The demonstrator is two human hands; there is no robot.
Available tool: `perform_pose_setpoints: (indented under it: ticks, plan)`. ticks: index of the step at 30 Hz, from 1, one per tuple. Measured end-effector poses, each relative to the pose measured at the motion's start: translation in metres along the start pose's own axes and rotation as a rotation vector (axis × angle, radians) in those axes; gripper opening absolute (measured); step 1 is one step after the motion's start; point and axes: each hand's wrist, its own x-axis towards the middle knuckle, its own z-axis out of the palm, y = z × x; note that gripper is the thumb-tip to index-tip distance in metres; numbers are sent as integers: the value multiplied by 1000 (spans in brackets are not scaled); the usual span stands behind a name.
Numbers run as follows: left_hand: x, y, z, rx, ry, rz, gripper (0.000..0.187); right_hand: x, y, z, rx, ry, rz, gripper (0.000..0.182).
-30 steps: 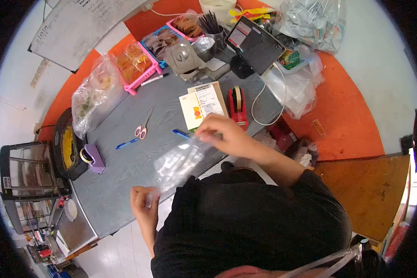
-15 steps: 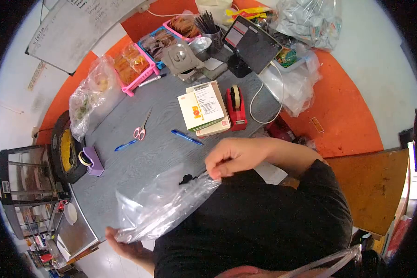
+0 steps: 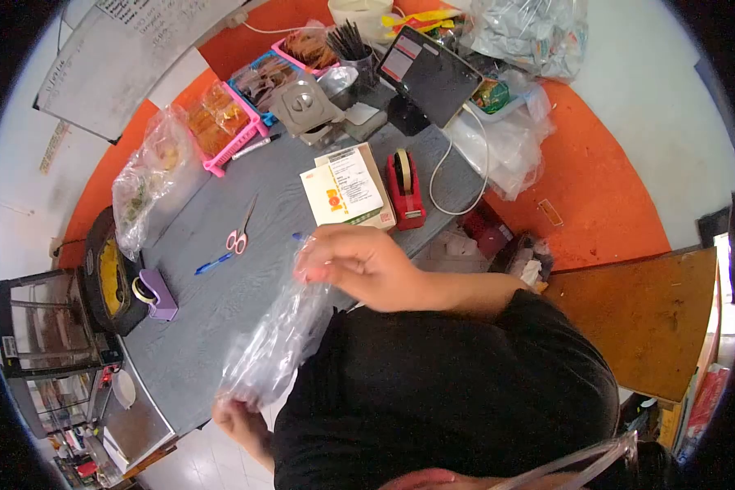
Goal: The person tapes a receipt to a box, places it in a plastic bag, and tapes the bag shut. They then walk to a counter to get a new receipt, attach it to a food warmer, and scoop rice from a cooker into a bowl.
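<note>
A clear, crinkled plastic bag (image 3: 269,347) hangs stretched between my two hands, over the near edge of the grey table (image 3: 188,327). My right hand (image 3: 355,265) pinches its upper end, just below the stacked boxes (image 3: 347,192). At the bag's lower end, my left hand (image 3: 243,420) is closed on the plastic with curled fingers. A blue pen lies mostly hidden behind my right hand. Scissors (image 3: 237,241) with pink handles and another blue pen (image 3: 214,263) lie on the table to the left of my right hand.
Beside the boxes stands a red tape dispenser (image 3: 406,189); a purple one (image 3: 157,294) is at the left. Baskets of packets (image 3: 220,118), metal containers (image 3: 306,110) and a tablet (image 3: 430,75) with a white cable line the back. A filled plastic bag (image 3: 151,184) sits back left.
My right hand has moved left and up, toward the boxes, and now covers much of one blue pen. My left hand has shifted slightly right and its fingers have curled in. The bag looks narrower and steeper.
</note>
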Motion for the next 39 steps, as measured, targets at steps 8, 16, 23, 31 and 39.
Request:
perform_pose_setpoints:
  ticks: [8, 16, 23, 31, 39]
  plan:
    - [15, 41, 40, -376, 664, -433, 39, -4, -9, -8, 99, -541, 297, 30]
    - [-1, 46, -38, -635, 300, -217, 44, -25, -58, -59, 346, 96, 523, 31]
    - [48, 43, 39, 241, 1, 232, 37, 10, 6, -24, -925, -199, -209, 66]
    - [77, 55, 37, 740, 398, 296, 26, 34, -11, -14, -512, -715, -272, 72]
    - [74, 69, 60, 1155, -218, 312, 22, 33, 28, 37, -933, -430, -402, 38]
